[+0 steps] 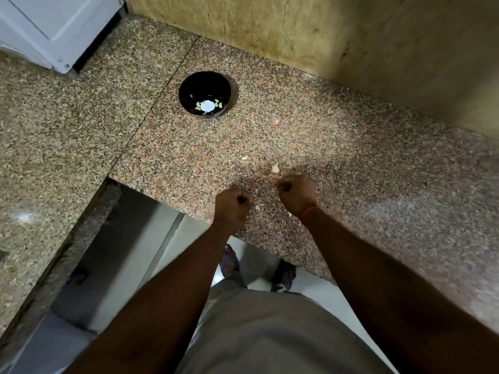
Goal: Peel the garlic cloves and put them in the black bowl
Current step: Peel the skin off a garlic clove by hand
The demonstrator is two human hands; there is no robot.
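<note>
— What lies around the hands?
— Loose cloves (275, 167) and skin scraps (257, 207) on the speckled granite bench (351, 163); the black bowl (205, 94), peeled cloves inside, sits farther back, unobstructed.
— The hands?
— Left hand (232, 207) and right hand (296, 193) both curled; contents hidden, cannot tell.
— Beyond?
— Beige wall (351, 36), white appliance (54, 31) far left.

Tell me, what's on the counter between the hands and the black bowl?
The head view shows two small garlic bits on the granite counter between the right hand and the black bowl.
</note>
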